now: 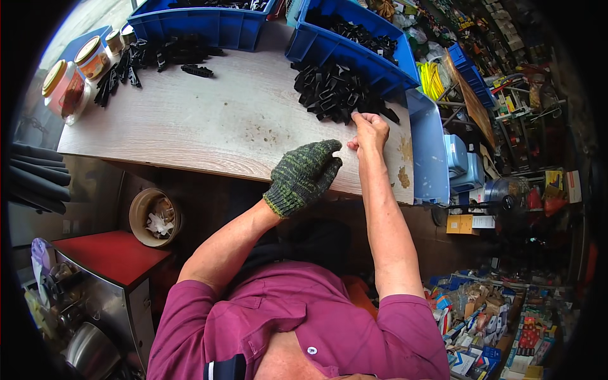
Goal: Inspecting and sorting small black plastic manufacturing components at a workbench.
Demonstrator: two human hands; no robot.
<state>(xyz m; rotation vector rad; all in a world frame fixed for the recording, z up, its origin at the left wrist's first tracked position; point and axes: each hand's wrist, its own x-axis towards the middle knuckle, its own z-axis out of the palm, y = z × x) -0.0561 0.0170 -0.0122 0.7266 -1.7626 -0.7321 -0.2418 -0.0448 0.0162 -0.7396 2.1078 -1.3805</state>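
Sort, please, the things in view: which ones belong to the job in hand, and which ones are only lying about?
Likely in the job:
bare right hand, at the pile's near edge
gloved left hand
pile of black pieces
blue bin behind it, holding more

Apparently lying about:
red-lidless bucket
yellow coil
red-topped cabinet

A cluttered workshop, by its look: a stained bench (pixel 221 126), blue bins (pixel 190 28), heaped black parts (pixel 329 92), a yellow coil (pixel 432 80), crowded packaged goods (pixel 484 316).
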